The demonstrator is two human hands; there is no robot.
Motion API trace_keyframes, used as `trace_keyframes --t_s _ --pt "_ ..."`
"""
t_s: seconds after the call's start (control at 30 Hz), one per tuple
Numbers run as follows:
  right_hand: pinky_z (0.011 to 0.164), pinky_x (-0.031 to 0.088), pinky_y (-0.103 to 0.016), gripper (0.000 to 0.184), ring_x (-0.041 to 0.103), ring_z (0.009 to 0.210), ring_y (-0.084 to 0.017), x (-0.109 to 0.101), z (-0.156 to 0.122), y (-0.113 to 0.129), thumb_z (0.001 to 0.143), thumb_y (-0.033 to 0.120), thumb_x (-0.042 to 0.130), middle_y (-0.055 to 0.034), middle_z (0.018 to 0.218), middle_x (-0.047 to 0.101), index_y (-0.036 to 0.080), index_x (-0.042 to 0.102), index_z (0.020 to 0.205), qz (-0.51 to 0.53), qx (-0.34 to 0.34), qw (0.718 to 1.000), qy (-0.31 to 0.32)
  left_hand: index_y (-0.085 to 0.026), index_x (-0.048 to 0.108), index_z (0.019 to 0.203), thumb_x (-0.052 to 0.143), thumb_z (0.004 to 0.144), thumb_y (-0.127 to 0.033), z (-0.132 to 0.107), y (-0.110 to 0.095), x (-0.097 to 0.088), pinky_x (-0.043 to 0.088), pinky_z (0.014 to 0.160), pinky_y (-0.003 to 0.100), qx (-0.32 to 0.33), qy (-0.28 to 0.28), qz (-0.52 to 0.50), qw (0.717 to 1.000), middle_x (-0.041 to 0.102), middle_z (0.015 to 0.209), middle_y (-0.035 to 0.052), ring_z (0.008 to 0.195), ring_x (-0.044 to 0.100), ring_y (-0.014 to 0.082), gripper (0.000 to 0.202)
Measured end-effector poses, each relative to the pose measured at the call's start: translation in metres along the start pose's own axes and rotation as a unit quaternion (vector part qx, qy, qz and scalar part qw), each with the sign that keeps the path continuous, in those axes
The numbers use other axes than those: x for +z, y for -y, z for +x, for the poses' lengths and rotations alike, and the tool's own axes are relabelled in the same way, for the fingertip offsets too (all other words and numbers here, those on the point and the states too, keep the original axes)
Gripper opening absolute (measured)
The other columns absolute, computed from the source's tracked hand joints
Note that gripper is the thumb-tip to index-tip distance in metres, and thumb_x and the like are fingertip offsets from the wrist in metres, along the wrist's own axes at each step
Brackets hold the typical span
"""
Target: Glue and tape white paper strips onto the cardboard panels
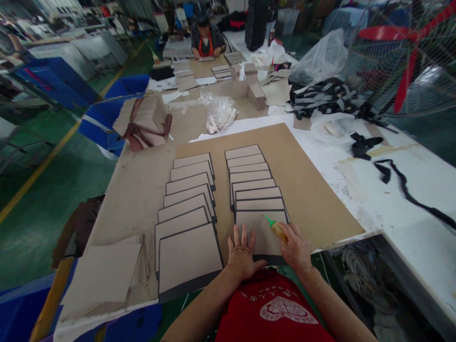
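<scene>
My right hand (pixel 296 248) is wrapped round a glue bottle (pixel 280 231) with amber contents and a green nozzle, which points up and left over the nearest board. That dark-edged board (pixel 261 237) is the front one of an overlapping row running away from me. On its left edge my left hand (pixel 242 251) lies flat with the fingers spread. Left of it runs a second overlapping row, whose front board (pixel 190 256) is fully exposed. Both rows rest on a large brown sheet (pixel 306 190).
Plain boards (pixel 103 270) are stacked at the table's left corner. Farther back are a tied bundle of boards (pixel 142 121) and a clear plastic bag (pixel 218 111). Black strips (pixel 324 97) and a large fan (pixel 409 52) are on the right. A co-worker (pixel 206 40) sits at the far end.
</scene>
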State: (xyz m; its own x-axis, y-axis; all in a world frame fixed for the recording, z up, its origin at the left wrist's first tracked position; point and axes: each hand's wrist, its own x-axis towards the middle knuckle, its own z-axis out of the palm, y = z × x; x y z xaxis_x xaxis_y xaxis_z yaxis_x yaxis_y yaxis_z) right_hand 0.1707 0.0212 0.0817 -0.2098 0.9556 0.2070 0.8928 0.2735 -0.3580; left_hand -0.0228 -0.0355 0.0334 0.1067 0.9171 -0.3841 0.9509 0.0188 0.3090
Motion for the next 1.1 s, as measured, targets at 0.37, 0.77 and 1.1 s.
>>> trace_keyframes --t_s 0.37,0.77,1.1 --pt "0.055 0.033 -0.026 0.024 0.057 0.063 -0.014 -0.011 -0.011 -0.044 0.095 0.033 0.053 -0.0027 0.088 0.067 0.024 0.069 0.112 -0.049 0.051 0.996 -0.051 -0.025 0.013 0.158 0.039 0.069 -0.092 -0.005 -0.005 -0.023 0.001 0.115 0.071 -0.007 0.06 -0.002 0.998 -0.011 0.166 0.0141 0.148 -0.018 0.0454 0.114" --pt "0.058 0.039 -0.026 0.027 0.061 0.068 -0.016 0.001 -0.004 -0.015 0.096 0.031 0.048 -0.0036 0.089 0.068 0.025 0.069 0.112 0.023 0.006 0.999 -0.041 -0.024 0.014 0.158 0.041 0.069 -0.091 -0.005 -0.004 -0.023 -0.003 0.115 0.071 -0.006 0.066 -0.016 0.998 -0.013 0.165 0.0145 0.147 -0.021 0.0441 0.114" --pt "0.063 0.043 -0.025 0.029 0.063 0.074 -0.017 0.018 0.007 0.02 0.094 0.022 0.048 -0.0046 0.088 0.066 0.022 0.067 0.116 0.076 -0.039 0.996 -0.009 -0.023 0.016 0.158 0.039 0.077 -0.083 -0.005 -0.002 -0.018 -0.001 0.115 0.072 0.0 0.067 -0.013 0.998 -0.011 0.166 0.0124 0.147 -0.02 0.0448 0.103"
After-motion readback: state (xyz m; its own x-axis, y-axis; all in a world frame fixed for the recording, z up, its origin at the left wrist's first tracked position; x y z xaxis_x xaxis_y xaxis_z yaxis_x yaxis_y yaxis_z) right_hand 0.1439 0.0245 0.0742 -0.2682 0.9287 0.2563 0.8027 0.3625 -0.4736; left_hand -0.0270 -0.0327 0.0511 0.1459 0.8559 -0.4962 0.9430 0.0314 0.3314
